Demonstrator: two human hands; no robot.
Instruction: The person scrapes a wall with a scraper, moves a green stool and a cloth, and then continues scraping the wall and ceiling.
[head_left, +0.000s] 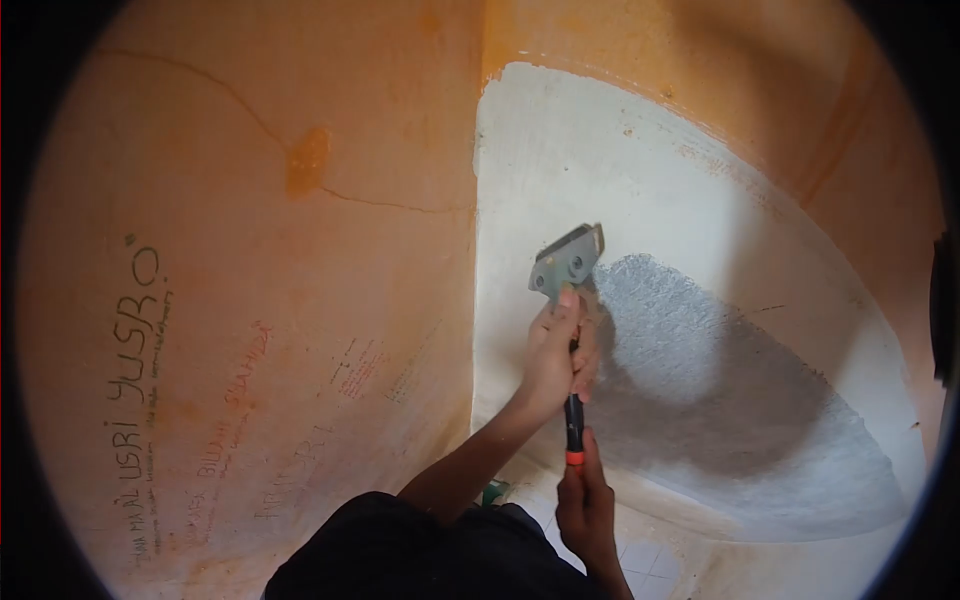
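Note:
A long-handled scraper (568,262) points upward in front of the wall, its wide grey head tilted and its dark blade edge at the upper left. My left hand (552,350) is wrapped round the upper part of the handle, just below the head. Lower down, near the orange-red band on the black handle, my right hand (585,505) grips the end. The head overlaps the white area (560,150) of the wall. Just right of it begins a rough grey patch (680,340).
An orange wall (240,270) with handwriting and a thin crack meets the scraped wall at a corner on the left. White floor tiles (645,565) show below my hands. A dark object (943,310) stands at the right edge.

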